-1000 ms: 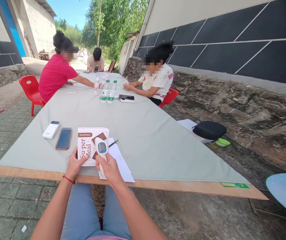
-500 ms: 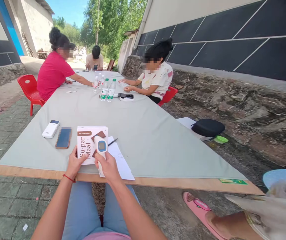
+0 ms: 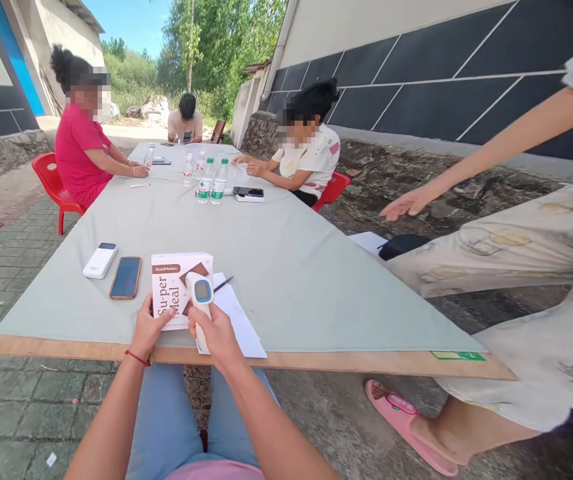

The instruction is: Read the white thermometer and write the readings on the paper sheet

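At the near edge of the table, my left hand [image 3: 150, 325] grips the lower left side of a white and brown box [image 3: 166, 291] lettered "Su-per Meal". My right hand [image 3: 216, 333] is wrapped round the handle of a white infrared thermometer [image 3: 199, 285] with a blue-framed screen. The thermometer overlaps the right part of the box's front. Beside it, white paper sheets [image 3: 239, 327] lie partly under my right hand, with a dark pen [image 3: 223, 283] on top. To the left of the box are a smartphone [image 3: 125, 278] and a white power bank [image 3: 100, 261].
Several water bottles [image 3: 219, 181] stand mid-table, near a dark phone on a white box [image 3: 249, 194]. Three people sit round the far part of the cloth-covered table [image 3: 306, 293]. On the right, a standing person's hand [image 3: 409, 202] reaches over the table's side.
The standing person has come further into view on the right, arm stretched out. The person in red has drawn back from the bottles and sits more upright. My hands keep their holds.
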{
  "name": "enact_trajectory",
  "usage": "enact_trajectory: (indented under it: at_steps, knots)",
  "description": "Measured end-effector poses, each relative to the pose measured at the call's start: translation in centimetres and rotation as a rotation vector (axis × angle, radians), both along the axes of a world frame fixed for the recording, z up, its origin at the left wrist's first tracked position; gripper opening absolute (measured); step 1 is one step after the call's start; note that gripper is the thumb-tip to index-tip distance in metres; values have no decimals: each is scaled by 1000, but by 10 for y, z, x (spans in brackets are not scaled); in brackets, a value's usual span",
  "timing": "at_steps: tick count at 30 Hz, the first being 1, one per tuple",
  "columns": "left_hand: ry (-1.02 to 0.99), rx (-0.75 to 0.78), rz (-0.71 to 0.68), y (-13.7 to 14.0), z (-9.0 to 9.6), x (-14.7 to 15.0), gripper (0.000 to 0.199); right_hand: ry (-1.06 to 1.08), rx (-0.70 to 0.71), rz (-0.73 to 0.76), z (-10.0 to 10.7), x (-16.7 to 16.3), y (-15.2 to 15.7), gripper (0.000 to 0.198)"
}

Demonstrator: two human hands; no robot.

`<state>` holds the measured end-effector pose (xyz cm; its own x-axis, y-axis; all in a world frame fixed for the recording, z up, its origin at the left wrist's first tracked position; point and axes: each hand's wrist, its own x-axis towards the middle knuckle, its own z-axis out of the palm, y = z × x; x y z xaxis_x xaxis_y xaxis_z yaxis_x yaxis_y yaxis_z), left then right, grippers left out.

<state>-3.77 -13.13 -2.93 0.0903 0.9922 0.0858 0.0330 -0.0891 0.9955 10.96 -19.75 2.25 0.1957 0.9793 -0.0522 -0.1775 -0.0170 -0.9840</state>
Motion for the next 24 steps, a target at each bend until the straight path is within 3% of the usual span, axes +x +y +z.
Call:
enact_trajectory:
  at_steps: [8,13,16,20,24]
  knots:
    - [-49,-47,1,0,1,-1,69,17,81,-32,31,12,-23,27]
    - [-250,-85,23,9,1,-3,71,14,209,3,51,33,-46,29]
    - [-316,-13,44,33,13,4,72,52,252,-22,58,47,-55,28]
    - [-273,57,6,84,32,29,79,82,249,-32,59,58,-55,29]
    - [-257,84,-67,131,29,60,76,53,222,-43,54,63,-45,29]
